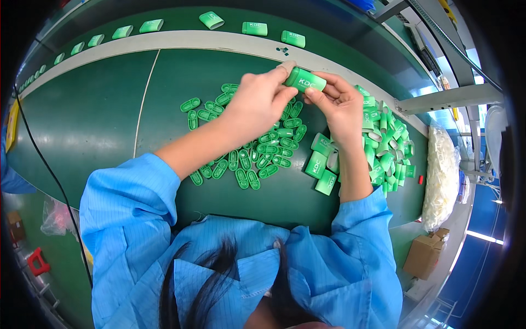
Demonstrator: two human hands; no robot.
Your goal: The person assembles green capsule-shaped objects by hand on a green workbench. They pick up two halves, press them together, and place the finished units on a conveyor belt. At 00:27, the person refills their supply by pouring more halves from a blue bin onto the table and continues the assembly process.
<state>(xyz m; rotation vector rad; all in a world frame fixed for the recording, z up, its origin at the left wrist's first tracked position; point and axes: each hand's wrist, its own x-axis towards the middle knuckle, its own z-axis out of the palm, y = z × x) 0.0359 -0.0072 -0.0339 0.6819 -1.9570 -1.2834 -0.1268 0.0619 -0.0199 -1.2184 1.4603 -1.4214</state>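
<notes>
Above the far part of the green table, both hands grip one green plastic casing [307, 81] with rounded ends and white print. My left hand [257, 103] pinches its left end, where a darker green end piece shows. The fingers and thumb of my right hand [341, 101] close around its right end. Below and between my forearms lie several loose oval green end caps [268, 149] with raised rims. Beside my right forearm is a heap of hollow green casings [386, 143]. A few more casings [316, 164] lie at the heap's left edge.
Beyond the table's pale edge rail [181, 39], a green belt [181, 16] carries spaced green casings [255, 28]. Small dark bits [282, 51] lie on the rail. A clear bag of whitish pieces [440, 175] stands at the right. A black cable [50, 176] hangs at the left.
</notes>
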